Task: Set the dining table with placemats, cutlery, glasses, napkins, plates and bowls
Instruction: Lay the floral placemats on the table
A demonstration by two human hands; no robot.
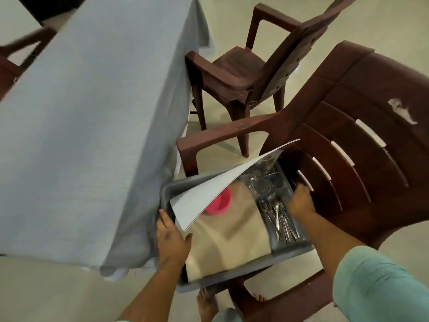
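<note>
At the lower centre of the frame I see a grey plastic tub (167, 189) sitting on the seat of a brown plastic armchair (362, 126), just beside the draped corner of the worktop (92, 112), which fills the left half of the frame under a pale blue tablecloth.

My left forearm comes up from the bottom edge, bare, angled slightly right. The left hand (170, 238) sits at the tub's near-left rim with its back toward the camera, the thumb spread to the right over the beige folded cloth (232, 235) inside; it meets the lower corner of a white placemat (209, 194) that is raised and tilted, its far corner pointing to the upper right. The fingers are hidden behind the hand and the sheet, so I cannot tell whether they pinch it.

My right arm, in a mint green sleeve (380, 284), reaches in from the lower right. The right hand (299, 201) is at the tub's right wall with its fingers curled down over the rim.

Inside the tub, a pink bowl (220, 204) shows under the placemat, clear glasses (262, 184) stand toward the far end, and steel cutlery (281, 219) lies along the right side.

A second brown chair (243, 73) stands at the top centre, and bare toes (206, 303) show on the floor at the bottom.
</note>
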